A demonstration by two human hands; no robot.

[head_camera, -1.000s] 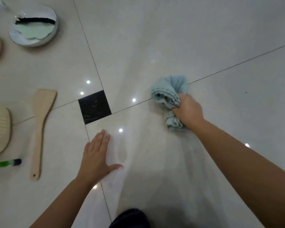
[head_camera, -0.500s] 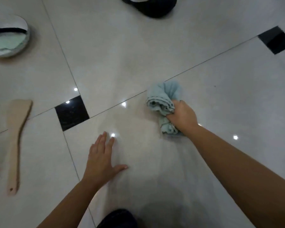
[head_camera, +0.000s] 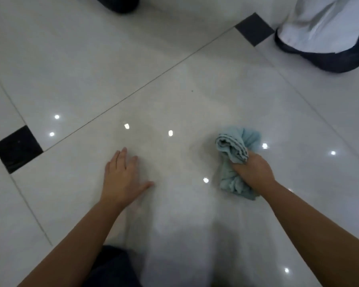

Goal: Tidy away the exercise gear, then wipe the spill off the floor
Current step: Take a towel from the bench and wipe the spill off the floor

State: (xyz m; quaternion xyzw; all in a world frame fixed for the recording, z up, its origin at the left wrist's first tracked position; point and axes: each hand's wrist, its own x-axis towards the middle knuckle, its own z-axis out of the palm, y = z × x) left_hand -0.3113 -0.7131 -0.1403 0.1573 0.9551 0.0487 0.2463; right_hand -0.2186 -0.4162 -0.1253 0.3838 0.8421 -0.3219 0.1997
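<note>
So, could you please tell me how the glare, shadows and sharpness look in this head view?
Head view: small bright ceiling-light reflections dot the glossy floor, one beside the cloth; a soft shadow spreads near the bottom edge between the forearms; the left hand looks slightly blurred, the right hand sharper; grout lines bow a little from the wide lens.

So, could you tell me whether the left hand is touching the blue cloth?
Apart. The head view shows the left hand flat on bare floor, with open tile between it and the blue cloth.

The left hand (head_camera: 120, 179) lies flat on the floor (head_camera: 174, 79), left of the cloth (head_camera: 234, 160).
</note>
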